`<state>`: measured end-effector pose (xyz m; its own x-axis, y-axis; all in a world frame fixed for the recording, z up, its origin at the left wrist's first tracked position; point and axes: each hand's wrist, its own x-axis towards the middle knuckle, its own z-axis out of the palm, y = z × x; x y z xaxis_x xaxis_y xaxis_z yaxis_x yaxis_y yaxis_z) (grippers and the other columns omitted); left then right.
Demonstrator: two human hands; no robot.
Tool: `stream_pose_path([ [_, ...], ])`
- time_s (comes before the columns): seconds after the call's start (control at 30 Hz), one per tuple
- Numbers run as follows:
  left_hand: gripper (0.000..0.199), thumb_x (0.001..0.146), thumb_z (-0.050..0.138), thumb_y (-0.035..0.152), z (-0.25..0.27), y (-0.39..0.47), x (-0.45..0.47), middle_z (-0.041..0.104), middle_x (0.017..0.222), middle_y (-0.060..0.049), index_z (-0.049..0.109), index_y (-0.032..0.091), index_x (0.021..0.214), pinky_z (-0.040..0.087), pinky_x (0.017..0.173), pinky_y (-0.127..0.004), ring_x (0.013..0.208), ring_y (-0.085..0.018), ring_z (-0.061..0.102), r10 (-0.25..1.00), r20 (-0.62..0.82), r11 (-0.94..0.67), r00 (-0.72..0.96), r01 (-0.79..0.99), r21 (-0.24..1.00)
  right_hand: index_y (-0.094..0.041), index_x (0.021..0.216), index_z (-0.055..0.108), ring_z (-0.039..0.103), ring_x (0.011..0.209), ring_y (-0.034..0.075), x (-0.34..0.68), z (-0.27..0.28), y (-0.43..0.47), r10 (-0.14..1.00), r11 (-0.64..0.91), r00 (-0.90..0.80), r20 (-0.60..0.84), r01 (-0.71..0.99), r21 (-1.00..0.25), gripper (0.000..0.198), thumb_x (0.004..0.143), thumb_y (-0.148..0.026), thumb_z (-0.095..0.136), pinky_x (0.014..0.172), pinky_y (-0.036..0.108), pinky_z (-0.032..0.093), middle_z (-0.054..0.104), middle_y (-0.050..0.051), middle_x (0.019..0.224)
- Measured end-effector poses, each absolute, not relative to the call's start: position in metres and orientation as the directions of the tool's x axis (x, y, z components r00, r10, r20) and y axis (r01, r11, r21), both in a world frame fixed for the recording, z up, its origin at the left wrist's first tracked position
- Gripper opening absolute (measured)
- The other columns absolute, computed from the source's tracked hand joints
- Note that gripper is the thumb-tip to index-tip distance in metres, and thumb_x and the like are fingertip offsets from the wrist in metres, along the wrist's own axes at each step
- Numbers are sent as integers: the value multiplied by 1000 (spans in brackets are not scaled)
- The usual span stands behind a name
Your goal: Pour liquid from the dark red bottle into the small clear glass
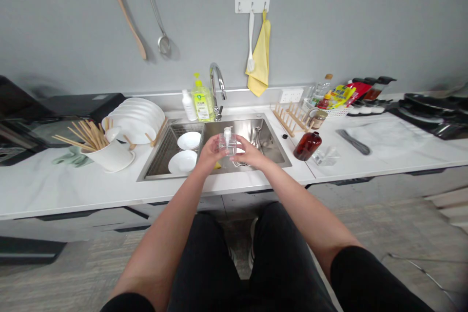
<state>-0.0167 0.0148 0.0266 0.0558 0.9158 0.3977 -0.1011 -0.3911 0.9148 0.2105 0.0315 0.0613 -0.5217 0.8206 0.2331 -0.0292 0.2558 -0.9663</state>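
Above the sink [282,160] I hold a small clear pump bottle [228,143] with a white pump top, upright between both hands. My left hand [211,153] grips its left side, fingers closed against it. On the other side my right hand [249,151] has its fingers wrapped on the bottle. Beneath, a white dish is partly hidden by the right hand in the basin. Something yellow [217,165] shows just under the left hand. Two white bowls, one at the back [189,140] and one in front [183,162], sit in the left basin.
Behind the sink stand the faucet [218,90], a green soap bottle [202,102] and a white bottle [189,106]. Plates [137,119] and a chopstick holder [113,157] are on the left. A brown bottle [307,146], its cap off, and a wooden rack [288,119] are on the right.
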Motion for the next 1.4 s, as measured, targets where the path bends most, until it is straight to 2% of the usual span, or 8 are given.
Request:
stream_pose_path([
  [0.13, 80, 77, 99, 47, 48, 11, -13, 70, 147, -15, 64, 24, 145, 57, 115, -50, 134, -35, 69, 916, 369, -366, 159, -49, 929, -29, 149, 55, 74, 126, 29, 200, 49, 25, 867, 270, -404, 291, -109, -957, 93, 68, -44, 99, 105, 45, 64, 67, 12, 151],
  [0.3, 93, 74, 98, 57, 89, 17, -26, 72, 133, -17, 65, 19, 153, 59, 97, -47, 106, -32, 73, 931, 352, -351, 98, 504, 789, -27, 138, 58, 75, 106, 23, 212, 34, 22, 902, 315, -323, 287, 38, -948, 85, 65, -44, 99, 95, 40, 64, 69, 11, 145],
  [0.47, 37, 88, 84, 54, 126, 34, -6, 71, 76, -10, 85, 18, 96, 54, 89, -45, 83, -33, 72, 896, 285, -433, 340, 811, 392, -26, 137, 60, 72, 95, 20, 212, 20, 18, 910, 320, -316, 268, 124, -939, 83, 65, -38, 98, 92, 40, 63, 69, 12, 146],
  [0.57, 18, 80, 85, 36, 132, 43, 6, 75, 84, -11, 85, 21, 90, 55, 90, -43, 88, -34, 74, 820, 233, -573, 523, 743, 348, -24, 135, 60, 72, 92, 19, 209, 18, 18, 914, 294, -322, 247, 105, -950, 82, 63, -36, 97, 90, 39, 63, 70, 12, 144],
  [0.73, 74, 60, 97, 32, 134, 51, -3, 80, 114, -12, 82, 20, 131, 56, 99, -40, 107, -36, 75, 778, 263, -624, 570, 656, 424, -25, 136, 61, 72, 92, 17, 210, 9, 23, 921, 286, -297, 253, 71, -956, 83, 62, -36, 98, 89, 36, 63, 69, 10, 144],
  [1.0, 18, 83, 87, 38, 143, 47, 4, 75, 79, -9, 83, 21, 89, 53, 90, -39, 90, -32, 74, 824, 171, -565, 540, 764, 311, -24, 139, 61, 71, 90, 17, 213, 9, 22, 914, 308, -304, 267, 96, -946, 84, 65, -34, 98, 89, 36, 63, 71, 11, 143],
  [1.13, 49, 69, 92, 29, 145, 48, 7, 81, 108, -10, 84, 22, 117, 55, 91, -37, 98, -32, 75, 728, 181, -679, 661, 658, 327, -25, 139, 60, 71, 90, 16, 213, 7, 24, 916, 308, -295, 273, 79, -948, 85, 64, -37, 99, 88, 36, 63, 70, 11, 146],
  [1.4, 44, 63, 97, 28, 152, 52, 9, 80, 107, -8, 85, 25, 106, 54, 101, -40, 106, -33, 73, 721, 243, -673, 649, 571, 471, -24, 139, 59, 70, 90, 16, 213, -2, 29, 907, 329, -289, 308, 25, -944, 86, 64, -40, 99, 87, 36, 62, 70, 11, 143],
])
